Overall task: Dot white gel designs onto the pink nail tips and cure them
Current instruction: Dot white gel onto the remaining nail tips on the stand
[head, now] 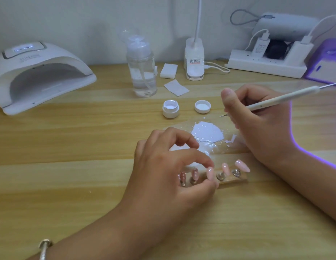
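Several pink nail tips (225,168) stand on metal pegs along a small wooden holder (232,179) in front of me. My left hand (169,169) pinches the stand of the middle tip (210,172) between thumb and forefinger. My right hand (257,121) grips a white dotting pen (279,99), its fine point hovering over a clear palette sheet (216,139) smeared with white gel (207,131). An open jar of white gel (170,109) and its lid (202,106) sit behind the sheet. A white curing lamp (37,76) is at the far left.
A clear pump bottle (142,68), white wipe pads (168,70) and a loose wipe (176,88) stand at the back of the wooden desk. A desk lamp base (194,61), a power strip with chargers (266,62) and a purple-lit device (326,64) fill the back right.
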`<state>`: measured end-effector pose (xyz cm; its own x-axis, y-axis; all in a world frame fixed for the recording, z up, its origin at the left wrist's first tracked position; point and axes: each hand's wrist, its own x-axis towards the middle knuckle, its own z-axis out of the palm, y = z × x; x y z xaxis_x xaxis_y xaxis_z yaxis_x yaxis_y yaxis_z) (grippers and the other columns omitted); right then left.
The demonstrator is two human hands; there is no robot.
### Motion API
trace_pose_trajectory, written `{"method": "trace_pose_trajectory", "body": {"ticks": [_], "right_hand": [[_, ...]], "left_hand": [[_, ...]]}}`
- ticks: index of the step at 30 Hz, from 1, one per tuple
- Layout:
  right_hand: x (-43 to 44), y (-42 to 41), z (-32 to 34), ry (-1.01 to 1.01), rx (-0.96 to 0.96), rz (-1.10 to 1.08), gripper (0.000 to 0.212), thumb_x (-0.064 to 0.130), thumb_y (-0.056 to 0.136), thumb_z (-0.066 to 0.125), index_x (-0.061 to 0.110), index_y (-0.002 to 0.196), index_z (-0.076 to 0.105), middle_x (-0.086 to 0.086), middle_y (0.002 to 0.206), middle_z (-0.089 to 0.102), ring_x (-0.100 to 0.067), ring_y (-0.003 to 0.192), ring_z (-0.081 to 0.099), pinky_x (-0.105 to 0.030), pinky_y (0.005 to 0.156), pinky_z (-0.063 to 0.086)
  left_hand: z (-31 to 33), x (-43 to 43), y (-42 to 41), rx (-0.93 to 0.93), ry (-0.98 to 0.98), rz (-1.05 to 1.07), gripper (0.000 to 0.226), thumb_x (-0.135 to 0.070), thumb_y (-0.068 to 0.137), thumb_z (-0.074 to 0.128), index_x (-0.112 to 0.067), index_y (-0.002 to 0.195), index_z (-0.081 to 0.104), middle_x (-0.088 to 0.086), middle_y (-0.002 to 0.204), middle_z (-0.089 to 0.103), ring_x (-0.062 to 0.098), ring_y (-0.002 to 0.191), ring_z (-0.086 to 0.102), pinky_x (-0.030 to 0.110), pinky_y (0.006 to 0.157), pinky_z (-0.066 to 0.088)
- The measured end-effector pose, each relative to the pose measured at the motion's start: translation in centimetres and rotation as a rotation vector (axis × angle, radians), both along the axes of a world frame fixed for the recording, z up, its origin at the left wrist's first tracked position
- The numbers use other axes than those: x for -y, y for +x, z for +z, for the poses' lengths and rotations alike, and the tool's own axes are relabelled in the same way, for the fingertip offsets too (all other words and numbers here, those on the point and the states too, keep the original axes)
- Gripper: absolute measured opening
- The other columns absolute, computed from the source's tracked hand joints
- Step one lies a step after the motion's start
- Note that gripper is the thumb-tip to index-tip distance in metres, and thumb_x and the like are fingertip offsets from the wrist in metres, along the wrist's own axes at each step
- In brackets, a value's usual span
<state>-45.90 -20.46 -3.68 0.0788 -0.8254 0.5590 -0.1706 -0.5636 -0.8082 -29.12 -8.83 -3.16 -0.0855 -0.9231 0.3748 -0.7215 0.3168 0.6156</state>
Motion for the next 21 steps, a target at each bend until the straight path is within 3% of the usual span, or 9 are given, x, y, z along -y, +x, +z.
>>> {"method": "trace_pose_trajectory", "body": {"ticks": [2, 5, 10, 12, 15, 18, 20, 21], "right_hand": [[0.1, 0.1, 0.1, 0.006, -0.003, 0.007, 0.039, 0.026, 0.091, 0.071, 0.010, 0.060, 0.056, 0.009, 0.048, 0.045, -0.004, 0.046, 0.036, -0.017, 0.048, 0.032], [0.3, 0.2, 0.0, 0.049, -0.070, 0.013, 0.042, 0.037, 0.087, 0.074, 0.008, 0.061, 0.058, 0.006, 0.046, 0.046, -0.008, 0.043, 0.039, -0.020, 0.045, 0.034], [0.4, 0.2, 0.0, 0.175, -0.076, 0.064, 0.052, 0.046, 0.100, 0.051, 0.014, 0.062, 0.066, 0.003, 0.045, 0.049, -0.009, 0.041, 0.047, -0.022, 0.043, 0.040], [0.6, 0.2, -0.1, 0.182, -0.118, 0.058, 0.052, 0.042, 0.102, 0.050, 0.012, 0.062, 0.065, 0.007, 0.044, 0.050, -0.006, 0.041, 0.047, -0.019, 0.044, 0.039], [0.8, 0.1, -0.4, 0.157, -0.208, 0.031, 0.048, 0.033, 0.100, 0.057, 0.003, 0.063, 0.061, 0.016, 0.044, 0.051, -0.002, 0.043, 0.051, -0.009, 0.046, 0.035], [0.9, 0.1, -0.5, 0.173, -0.220, 0.035, 0.049, 0.035, 0.096, 0.062, 0.001, 0.062, 0.059, 0.015, 0.044, 0.054, -0.004, 0.038, 0.050, -0.016, 0.043, 0.039], [0.8, 0.1, -0.5, 0.182, -0.216, 0.037, 0.048, 0.035, 0.095, 0.064, 0.001, 0.062, 0.059, 0.014, 0.046, 0.057, -0.004, 0.037, 0.050, -0.017, 0.042, 0.040], [0.8, 0.1, -0.6, 0.180, -0.216, 0.036, 0.048, 0.035, 0.095, 0.064, 0.000, 0.062, 0.059, 0.014, 0.046, 0.057, -0.004, 0.037, 0.050, -0.016, 0.041, 0.040]], "left_hand": [[0.0, 0.2, -0.2, 0.042, -0.027, -0.016, 0.009, -0.044, 0.071, 0.075, -0.041, 0.079, 0.072, -0.023, 0.107, 0.052, 0.000, 0.108, 0.045, 0.018, 0.095, 0.021], [-0.1, 0.4, -0.3, 0.065, -0.075, -0.035, 0.007, -0.041, 0.071, 0.076, -0.038, 0.074, 0.071, -0.022, 0.106, 0.053, 0.001, 0.105, 0.045, 0.019, 0.095, 0.020], [-0.2, 0.3, -0.5, 0.184, -0.311, -0.049, 0.007, -0.031, 0.069, 0.080, -0.033, 0.069, 0.073, -0.014, 0.102, 0.063, 0.012, 0.101, 0.055, 0.029, 0.093, 0.027], [-0.2, 0.3, -0.5, 0.208, -0.389, -0.048, 0.009, -0.028, 0.071, 0.082, -0.031, 0.068, 0.073, -0.013, 0.097, 0.067, 0.014, 0.094, 0.061, 0.032, 0.089, 0.031], [0.3, 0.2, -0.3, 0.115, -0.458, -0.067, 0.009, -0.028, 0.076, 0.083, -0.026, 0.070, 0.076, -0.017, 0.092, 0.073, 0.006, 0.090, 0.068, 0.037, 0.091, 0.037], [1.0, 0.2, 0.5, -0.070, -0.395, -0.069, 0.008, -0.029, 0.077, 0.082, -0.022, 0.079, 0.078, -0.019, 0.085, 0.075, -0.006, 0.084, 0.070, 0.039, 0.106, 0.038], [1.5, 0.5, 1.1, -0.235, -0.240, -0.025, 0.008, -0.030, 0.076, 0.082, -0.025, 0.079, 0.077, -0.022, 0.079, 0.074, -0.009, 0.078, 0.068, 0.025, 0.109, 0.036], [1.7, 0.8, 1.4, -0.316, -0.168, 0.009, 0.008, -0.030, 0.073, 0.084, -0.028, 0.078, 0.077, -0.023, 0.078, 0.074, -0.010, 0.078, 0.068, 0.015, 0.102, 0.039]]}}
